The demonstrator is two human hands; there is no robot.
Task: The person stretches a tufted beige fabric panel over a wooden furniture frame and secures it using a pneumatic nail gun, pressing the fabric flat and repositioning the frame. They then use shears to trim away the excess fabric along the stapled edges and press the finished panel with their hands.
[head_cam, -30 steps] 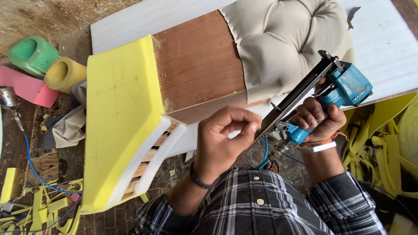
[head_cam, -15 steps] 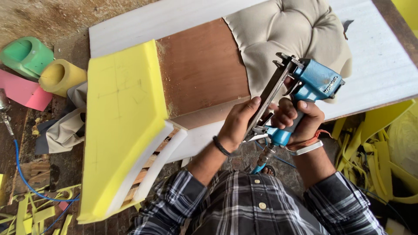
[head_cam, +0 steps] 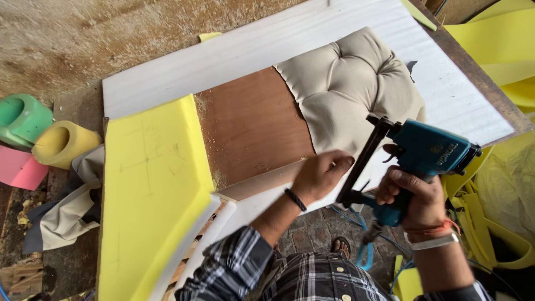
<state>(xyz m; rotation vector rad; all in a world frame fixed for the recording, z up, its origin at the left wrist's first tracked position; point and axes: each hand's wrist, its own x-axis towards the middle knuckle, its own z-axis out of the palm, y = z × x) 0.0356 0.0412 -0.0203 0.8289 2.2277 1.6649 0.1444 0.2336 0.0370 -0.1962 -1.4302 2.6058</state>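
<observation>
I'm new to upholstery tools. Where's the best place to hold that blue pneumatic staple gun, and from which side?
Grip the blue pneumatic staple gun by its handle below the body, coming from the rear, as the right hand does now. The long black magazine fills the front, where the left hand's fingers only touch it.

Staple gun (head_cam: 423, 159) nose hidden behind left hand (head_cam: 320, 175); air hose (head_cam: 365, 251) lost below right hand (head_cam: 415, 195). Green foam block (head_cam: 19, 117) cropped at left edge.

Upholstery workshop, yellow foam slab (head_cam: 150, 189), tufted cushion (head_cam: 351, 89), staple gun (head_cam: 423, 156) (probably pneumatic)
</observation>
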